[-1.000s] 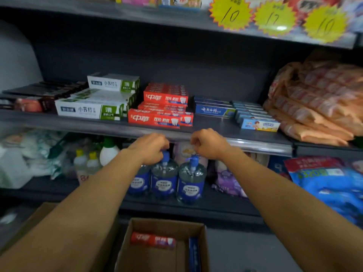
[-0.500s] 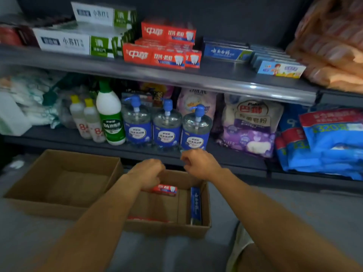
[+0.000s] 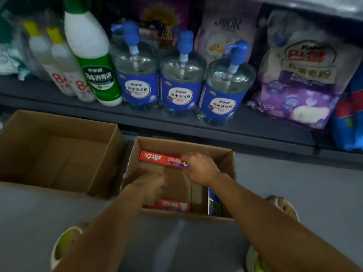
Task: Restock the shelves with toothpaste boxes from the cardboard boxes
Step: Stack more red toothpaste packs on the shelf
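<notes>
A small cardboard box [image 3: 225, 217] sits on the grey floor below the shelf. Inside, a red toothpaste box [image 3: 157, 158] lies along the far wall, and my right hand [image 3: 202, 169] curls its fingers over that box's right end. A second red toothpaste box [image 3: 170, 206] lies along the near wall. My left hand [image 3: 153, 187] is blurred just above this one, its fingers pointing down into the cardboard box. A blue toothpaste box [image 3: 214, 203] stands on edge against the right wall.
A larger cardboard box [image 3: 102, 173] stands open just to the left. The low shelf [image 3: 137, 118] behind holds several pump bottles [image 3: 180, 91], a green and white bottle [image 3: 94, 61] and purple bags [image 3: 298, 85]. My shoes [image 3: 62, 246] show at the bottom.
My view dropped from the toothpaste shelf to the floor. Both hands came down from the shelf edge into the small cardboard box, and the right one reached the far red toothpaste box.
</notes>
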### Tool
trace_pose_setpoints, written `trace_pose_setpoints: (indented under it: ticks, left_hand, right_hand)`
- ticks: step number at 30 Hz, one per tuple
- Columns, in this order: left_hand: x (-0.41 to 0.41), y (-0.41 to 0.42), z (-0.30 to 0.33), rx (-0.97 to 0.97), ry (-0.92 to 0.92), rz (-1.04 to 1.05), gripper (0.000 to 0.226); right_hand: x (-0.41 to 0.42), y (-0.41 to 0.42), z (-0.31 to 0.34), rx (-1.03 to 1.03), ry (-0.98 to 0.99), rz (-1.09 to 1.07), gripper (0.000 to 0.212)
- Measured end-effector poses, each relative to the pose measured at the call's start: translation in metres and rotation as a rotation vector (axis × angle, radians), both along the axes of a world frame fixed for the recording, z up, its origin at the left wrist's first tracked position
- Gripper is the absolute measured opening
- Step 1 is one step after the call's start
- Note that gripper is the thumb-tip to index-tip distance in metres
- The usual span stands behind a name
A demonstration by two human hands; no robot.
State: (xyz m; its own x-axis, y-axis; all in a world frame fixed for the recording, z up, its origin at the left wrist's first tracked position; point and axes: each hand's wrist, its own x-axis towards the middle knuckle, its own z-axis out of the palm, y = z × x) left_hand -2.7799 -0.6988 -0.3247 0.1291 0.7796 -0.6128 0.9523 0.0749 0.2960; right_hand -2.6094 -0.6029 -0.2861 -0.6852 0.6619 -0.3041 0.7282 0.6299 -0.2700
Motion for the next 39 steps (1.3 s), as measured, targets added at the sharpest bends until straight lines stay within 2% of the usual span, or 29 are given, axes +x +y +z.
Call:
trace_pose_setpoints:
  ticks: [6,10,17,22,28,33,39]
  left_hand:
    - [0.001,-0.001,-0.027,-0.156,-0.03,-0.026,0.036]
    - [0.001,0.002,-0.037,-0.173,-0.067,-0.039,0.036]
    - [-0.008,0.014,-0.038,-0.013,-0.054,-0.097,0.042]
    - [-0.011,0.01,-0.041,-0.037,-0.011,-0.102,0.048]
    - [-0.016,0.001,-0.052,0.044,0.026,-0.098,0.05]
    - [-0.018,-0.001,-0.056,0.011,-0.005,-0.074,0.055]
    - [-0.017,0.006,-0.024,0.029,-0.051,0.024,0.046]
  right_hand:
    - [-0.013,0.011,-0.034,-0.022,-0.006,0.016,0.046]
    - [-0.017,0.014,-0.048,0.005,-0.002,0.02,0.046]
    - [-0.021,0.014,-0.055,0.021,-0.007,-0.005,0.048]
    - [-0.025,0.016,-0.061,0.033,-0.041,-0.02,0.046]
    - [-0.03,0.012,-0.079,0.042,-0.124,-0.053,0.05]
    - [-0.034,0.011,-0.086,0.073,-0.136,-0.051,0.042]
    - [-0.028,0.014,-0.059,0.024,-0.14,-0.064,0.032]
